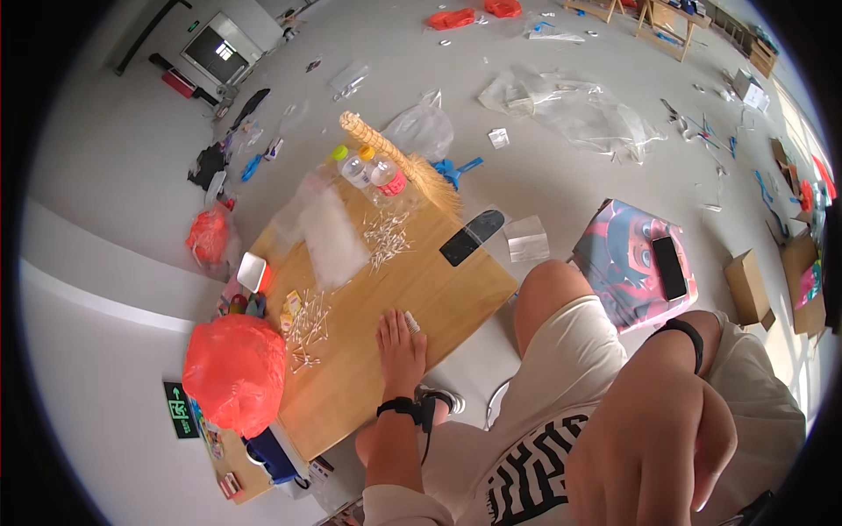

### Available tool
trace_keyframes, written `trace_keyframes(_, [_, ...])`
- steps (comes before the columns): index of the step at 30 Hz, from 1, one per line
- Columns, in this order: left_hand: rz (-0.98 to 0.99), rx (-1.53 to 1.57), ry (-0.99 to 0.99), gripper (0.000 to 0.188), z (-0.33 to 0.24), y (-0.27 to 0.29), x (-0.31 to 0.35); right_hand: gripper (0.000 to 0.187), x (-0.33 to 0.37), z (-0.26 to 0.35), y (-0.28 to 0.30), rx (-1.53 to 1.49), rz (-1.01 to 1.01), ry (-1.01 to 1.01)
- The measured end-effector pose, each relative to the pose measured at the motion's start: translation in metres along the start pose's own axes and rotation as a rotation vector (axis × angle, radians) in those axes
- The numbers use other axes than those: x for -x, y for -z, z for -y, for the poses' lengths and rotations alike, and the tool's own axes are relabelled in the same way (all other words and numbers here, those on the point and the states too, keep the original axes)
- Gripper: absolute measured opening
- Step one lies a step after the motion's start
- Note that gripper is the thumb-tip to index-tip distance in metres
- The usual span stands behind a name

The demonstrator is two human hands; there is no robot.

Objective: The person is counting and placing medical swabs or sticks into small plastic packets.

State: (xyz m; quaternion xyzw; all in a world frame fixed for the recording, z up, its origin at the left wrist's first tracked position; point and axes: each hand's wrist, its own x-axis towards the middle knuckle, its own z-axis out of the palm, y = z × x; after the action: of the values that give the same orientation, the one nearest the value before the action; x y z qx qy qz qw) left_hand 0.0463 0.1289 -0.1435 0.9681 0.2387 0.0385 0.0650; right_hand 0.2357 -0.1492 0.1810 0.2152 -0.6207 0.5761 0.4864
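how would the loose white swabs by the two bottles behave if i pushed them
The swabs look thin and small, so each is probably very light. They lie loose and criss-crossed, so a push would likely scatter them. The wooden tabletop looks smooth, so some may slide or roll.

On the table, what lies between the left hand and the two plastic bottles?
A loose pile of white cotton swabs, then a stretch of wooden tabletop nearer the left hand; the head view shows this.
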Motion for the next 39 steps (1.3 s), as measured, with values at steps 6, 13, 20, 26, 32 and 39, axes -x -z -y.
trace_keyframes(6, [-0.031,0.011,-0.005,0.074,-0.006,0.000,-0.003,0.023,0.000,0.005,0.005,-0.030,-0.127,0.058])
trace_keyframes(13, [-0.034,0.006,0.054,0.075,-0.041,-0.012,-0.034,0.039,0.029,0.009,0.022,0.249,-0.022,-0.016])
trace_keyframes(20, [-0.052,0.039,0.053,0.076,-0.101,-0.024,-0.073,0.015,0.170,0.024,0.093,0.959,-1.054,-0.429])
trace_keyframes(26, [-0.066,0.071,0.062,0.077,-0.113,-0.023,-0.102,0.033,0.252,0.020,0.151,1.696,-0.799,-1.193])
trace_keyframes(32, [-0.044,0.044,0.058,0.077,-0.112,-0.022,-0.106,0.067,0.291,-0.003,0.215,1.876,-0.519,-1.193])
trace_keyframes(39, [-0.064,0.065,0.033,0.076,-0.118,-0.024,-0.124,0.074,0.315,-0.013,0.251,1.815,-0.388,-1.204])
